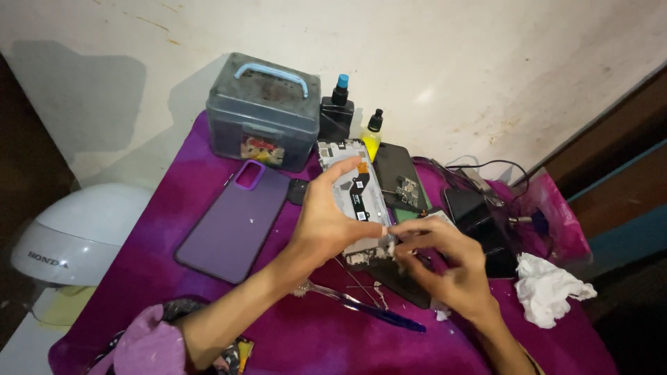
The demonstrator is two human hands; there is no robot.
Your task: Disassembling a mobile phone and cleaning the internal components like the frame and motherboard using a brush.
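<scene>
While the left hand [326, 222] clamps the opened phone frame [356, 198] near the middle of the desk [278, 340], the right hand [445, 267] pinches something small and white at the frame's lower edge. Steady peeling seems wise, with the frame held flat. A purple phone case [233, 222] lies towards the left edge.

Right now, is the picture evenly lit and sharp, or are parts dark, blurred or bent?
Head view: light falls brightest on the wall and the hands, left hand, right hand; the box casts a soft shadow on the wall, both side edges sink into dark, the phone frame looks fairly sharp, the fingertips slightly soft, and the wide lens bends the edges.
</scene>
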